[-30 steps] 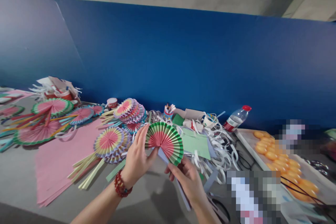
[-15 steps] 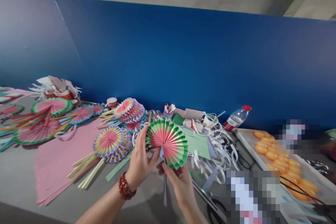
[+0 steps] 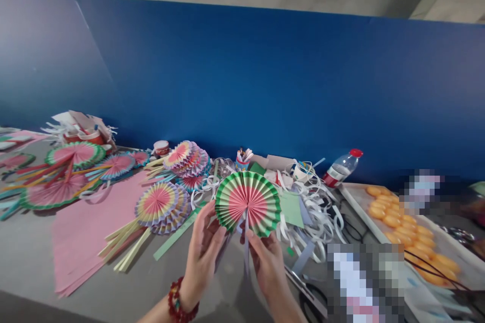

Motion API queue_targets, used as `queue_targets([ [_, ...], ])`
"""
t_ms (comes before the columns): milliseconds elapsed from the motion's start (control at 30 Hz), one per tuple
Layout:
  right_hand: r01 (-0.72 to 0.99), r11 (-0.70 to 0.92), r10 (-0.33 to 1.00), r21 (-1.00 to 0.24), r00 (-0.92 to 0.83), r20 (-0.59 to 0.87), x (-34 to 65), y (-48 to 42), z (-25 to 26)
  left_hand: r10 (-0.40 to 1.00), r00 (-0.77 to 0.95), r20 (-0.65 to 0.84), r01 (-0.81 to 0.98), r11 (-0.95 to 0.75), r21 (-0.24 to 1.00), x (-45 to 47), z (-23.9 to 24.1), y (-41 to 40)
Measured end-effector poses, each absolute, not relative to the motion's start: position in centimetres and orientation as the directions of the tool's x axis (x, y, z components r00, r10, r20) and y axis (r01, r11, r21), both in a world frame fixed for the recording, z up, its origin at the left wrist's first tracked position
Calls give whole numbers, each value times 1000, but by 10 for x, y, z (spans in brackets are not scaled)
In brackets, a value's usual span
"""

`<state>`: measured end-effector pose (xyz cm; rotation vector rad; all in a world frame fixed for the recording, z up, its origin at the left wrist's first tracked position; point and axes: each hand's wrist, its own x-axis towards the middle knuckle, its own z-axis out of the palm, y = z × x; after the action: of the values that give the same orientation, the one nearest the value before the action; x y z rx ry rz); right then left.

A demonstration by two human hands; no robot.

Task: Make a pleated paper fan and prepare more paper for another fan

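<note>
A pleated paper fan (image 3: 248,199), pink in the middle with a green rim, is spread almost into a full circle above the table. My left hand (image 3: 206,245) grips its lower left edge, thumb in front and fingers behind. By the lower right edge, my right hand (image 3: 265,252) pinches the pale lilac strip (image 3: 246,247) that hangs from the fan's centre. Some fingertips of both hands are hidden behind the paper. Left of my hands lies a stack of yellow, pink and lilac fans (image 3: 161,207) with pale yellow paper handles.
Pink paper sheets (image 3: 83,242) and more finished fans (image 3: 74,156) lie at the left. Curled white paper strips (image 3: 318,217) are heaped behind my right hand, with scissors (image 3: 308,292) nearer. A bottle (image 3: 343,167) and a tray of orange oval objects (image 3: 364,207) stand right, before a blue panel (image 3: 242,81).
The fan has turned to face me more squarely, opened wider and shifted slightly right. My left hand has moved down to its lower left edge.
</note>
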<state>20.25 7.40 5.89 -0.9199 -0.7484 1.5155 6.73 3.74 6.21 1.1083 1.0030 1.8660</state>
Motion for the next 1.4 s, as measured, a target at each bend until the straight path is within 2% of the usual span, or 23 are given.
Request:
queue_targets([
  [167, -527, -161, 987, -834, -95, -131, 199, 73, 50, 915, -398, 71, -504, -283, 816, 79, 60, 40],
  [300, -545, -159, 987, -823, -112, -117, 195, 72, 45, 947, -302, -106, -686, -139, 714, 87, 59, 39],
  [733, -556, -225, 974, -800, -109, -198, 190, 69, 43, 957, -267, -114, -681, -104, 725, 90, 48, 40],
  [900, -549, -234, 972, -802, -149, -182, 191, 70, 44, 961, -242, -133, -695, -76, 715, 88, 53, 39],
  [1167, -566, -248, 966, -787, -80, -247, 192, 76, 45, 975, -89, -203, -740, 72, 669, 92, 54, 35],
  [1300, -579, -282, 957, -765, -109, -271, 192, 76, 48, 971, -31, -238, -775, 127, 618, 97, 48, 33],
  [1400, -591, -307, 948, -746, -120, -295, 192, 75, 49, 977, -15, -213, -759, 128, 638, 98, 48, 33],
])
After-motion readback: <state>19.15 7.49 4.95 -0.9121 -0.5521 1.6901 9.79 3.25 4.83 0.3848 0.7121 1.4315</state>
